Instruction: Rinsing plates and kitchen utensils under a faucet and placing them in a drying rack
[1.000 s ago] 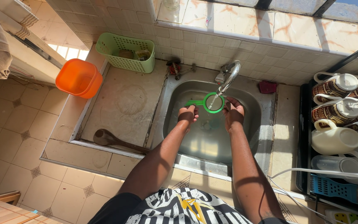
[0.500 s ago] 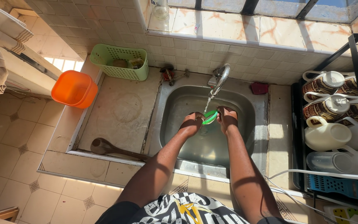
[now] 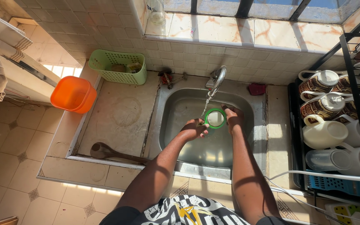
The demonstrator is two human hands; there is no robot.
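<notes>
A person stands at a tiled counter point(image 3: 117, 116), both forearms reaching down into a steel sink point(image 3: 176, 112), with water running in a thin stream from the tap point(image 3: 217, 79) just beyond the hands. To the far right of the right hand, a black rack point(image 3: 355, 54) carries patterned cups, a cream jug point(image 3: 323, 133) and clear tumblers. Well to the left of the left hand sit an orange bowl point(image 3: 73, 93) at the counter's edge and a green basket point(image 3: 119, 66) against the wall tiles; a wooden spoon point(image 3: 109, 152) lies on the counter near the left forearm. A small dark red object point(image 3: 256, 88) rests on the sink's rim just past the right hand.

Between the two hands, under the stream, is a round green-rimmed strainer point(image 3: 215, 118). The right hand point(image 3: 233, 116) is closed on its rim from the right; the left hand point(image 3: 194, 128) is curled at its left edge, fingers touching it, though whether it grips cannot be told.

The step in hand appears to be rinsing the strainer. The next move would likely call for turning it under the water so the stream reaches the whole mesh, keeping a firm hold on the wet rim.
</notes>
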